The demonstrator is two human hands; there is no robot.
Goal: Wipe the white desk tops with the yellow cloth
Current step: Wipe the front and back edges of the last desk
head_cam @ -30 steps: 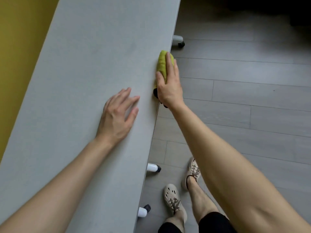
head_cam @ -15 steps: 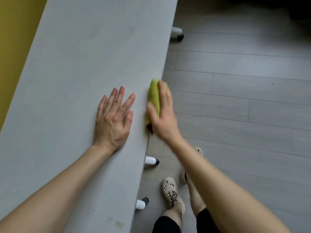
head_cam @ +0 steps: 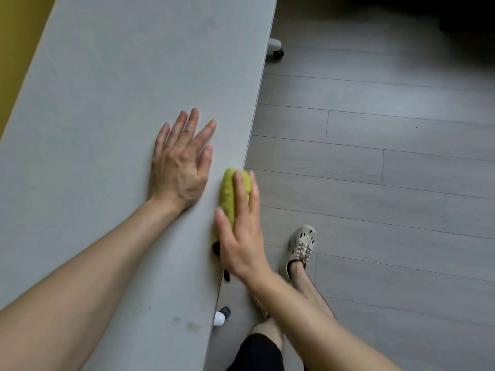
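Two flat hands: your left hand (head_cam: 179,167) rests on the surface (head_cam: 107,103), fingers spread; your right hand (head_cam: 241,242) presses the yellow cloth (head_cam: 227,194) to its edge.

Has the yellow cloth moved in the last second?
Yes: the yellow cloth slid toward the person along the desk edge, away from the far caster.

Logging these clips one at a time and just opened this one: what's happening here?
A person stands beside a long white desk top, wiping along its side edge. The right hand presses a yellow cloth against that edge with straight fingers. The left hand rests flat on the desk top, apart from the cloth. A few small smudges show on the surface nearer the person.
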